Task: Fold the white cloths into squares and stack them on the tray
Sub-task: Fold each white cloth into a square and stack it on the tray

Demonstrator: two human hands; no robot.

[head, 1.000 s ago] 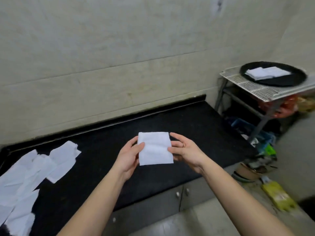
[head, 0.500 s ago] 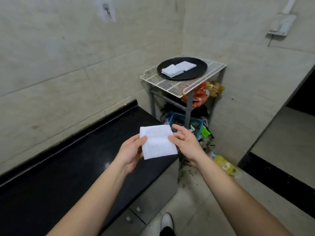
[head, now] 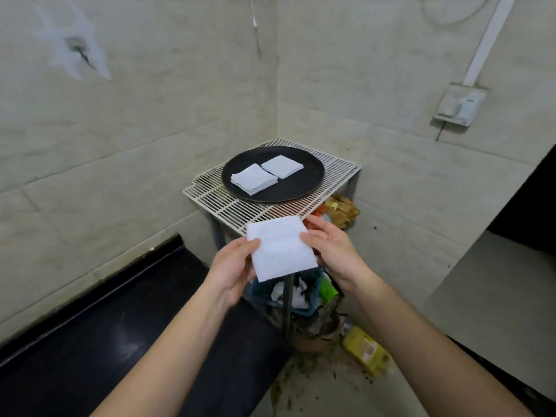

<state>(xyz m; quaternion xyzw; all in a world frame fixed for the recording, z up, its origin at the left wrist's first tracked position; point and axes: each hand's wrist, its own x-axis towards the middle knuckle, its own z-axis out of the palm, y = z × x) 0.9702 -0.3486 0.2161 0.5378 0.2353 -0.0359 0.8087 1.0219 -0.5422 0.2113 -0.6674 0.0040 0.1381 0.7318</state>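
Observation:
I hold a folded white cloth (head: 279,251) in the air between both hands, in front of the wire rack. My left hand (head: 233,267) pinches its left edge with the thumb on top. My right hand (head: 334,251) holds its right edge, thumb on the cloth and fingers behind it. A round black tray (head: 307,188) sits on the rack ahead. On it lie a stack of folded white cloths (head: 254,179) on the left and a single folded cloth (head: 282,166) on the right, side by side.
The white wire rack (head: 240,209) stands in the room's corner, with bags and a blue basket (head: 296,296) of clutter under it. A black counter (head: 120,341) runs along the left wall. A yellow packet (head: 365,350) and debris lie on the floor.
The view has swung right from the counter to the rack and moved closer to it. Both hands keep the same hold on the folded cloth. The loose cloths on the counter have left view.

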